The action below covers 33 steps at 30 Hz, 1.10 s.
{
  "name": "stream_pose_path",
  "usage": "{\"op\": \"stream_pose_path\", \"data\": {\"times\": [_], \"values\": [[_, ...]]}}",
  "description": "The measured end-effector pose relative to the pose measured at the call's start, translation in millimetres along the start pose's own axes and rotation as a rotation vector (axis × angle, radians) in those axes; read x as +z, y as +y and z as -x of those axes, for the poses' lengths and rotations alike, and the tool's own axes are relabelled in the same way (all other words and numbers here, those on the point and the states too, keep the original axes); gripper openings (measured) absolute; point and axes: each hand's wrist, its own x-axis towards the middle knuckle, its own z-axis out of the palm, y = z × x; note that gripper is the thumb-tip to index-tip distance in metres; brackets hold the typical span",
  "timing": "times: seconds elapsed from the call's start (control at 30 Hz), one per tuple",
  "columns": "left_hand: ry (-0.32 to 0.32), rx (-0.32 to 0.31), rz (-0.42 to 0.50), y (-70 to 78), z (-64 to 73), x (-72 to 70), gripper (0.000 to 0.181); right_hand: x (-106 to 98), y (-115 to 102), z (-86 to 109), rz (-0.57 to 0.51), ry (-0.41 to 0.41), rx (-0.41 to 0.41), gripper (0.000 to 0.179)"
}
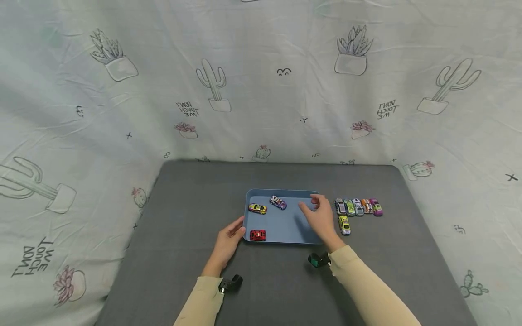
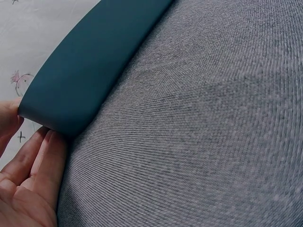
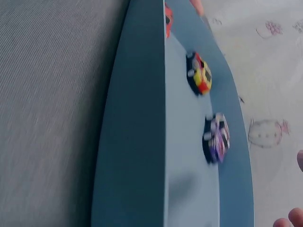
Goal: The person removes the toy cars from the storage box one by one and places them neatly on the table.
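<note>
A blue tray (image 1: 281, 231) lies on the grey table. My left hand (image 1: 226, 242) is at its left side, holding the front left corner; in the left wrist view its fingers (image 2: 49, 156) meet the outer wall. Inside the tray are three toy cars: a yellow one (image 1: 258, 208), a white-and-purple one (image 1: 278, 202) and a red one (image 1: 258, 235). Over the tray's right part hovers my right hand (image 1: 320, 219), thumb and fingers spread apart with nothing between them. Only its fingertips (image 3: 296, 217) show in the right wrist view.
Right of the tray, several toy cars (image 1: 359, 207) stand side by side in a row. A yellow toy car (image 1: 344, 225) sits just in front of the row's left end. Pale cloth (image 1: 261, 90) printed with cacti hangs behind and beside the table (image 1: 195, 203).
</note>
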Motion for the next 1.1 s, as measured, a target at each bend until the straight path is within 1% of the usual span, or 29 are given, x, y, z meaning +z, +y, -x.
{"op": "stream_pose_path", "data": {"times": [0.2,0.33,0.5,0.67,0.73,0.8,0.9,1.03,1.1], "values": [[-0.008,-0.003,0.014,0.3,-0.5,-1.1,0.045,24,-12,-5.1,-0.013,-0.101,0.027,0.064],[-0.015,0.005,0.027,0.6,-1.2,-2.1,0.044,37,-16,-8.5,-0.025,-0.139,0.050,0.063],[-0.026,0.012,0.024,1.2,-2.1,-3.5,0.044,51,-19,-12.4,-0.015,-0.152,0.075,0.059],[-0.016,0.010,0.004,-0.3,-1.4,-5.5,0.045,65,-19,-17.5,0.013,-0.176,0.090,0.055],[-0.017,0.006,0.012,-1.2,-1.6,-5.8,0.044,69,-18,-19.5,0.021,-0.178,0.101,0.054],[-0.021,0.009,0.018,-1.7,-2.1,-5.9,0.044,73,-18,-21.1,0.025,-0.173,0.110,0.052],[-0.031,0.010,0.033,-1.8,-3.3,-6.1,0.045,77,-17,-23.1,0.049,-0.153,0.101,0.048],[-0.037,0.019,0.042,-2.3,-4.4,-7.2,0.045,82,-18,-24.5,0.102,-0.126,0.081,0.045],[-0.032,0.018,0.040,-2.6,-4.5,-8.3,0.045,84,-20,-24.6,0.147,-0.127,0.080,0.046]]}}
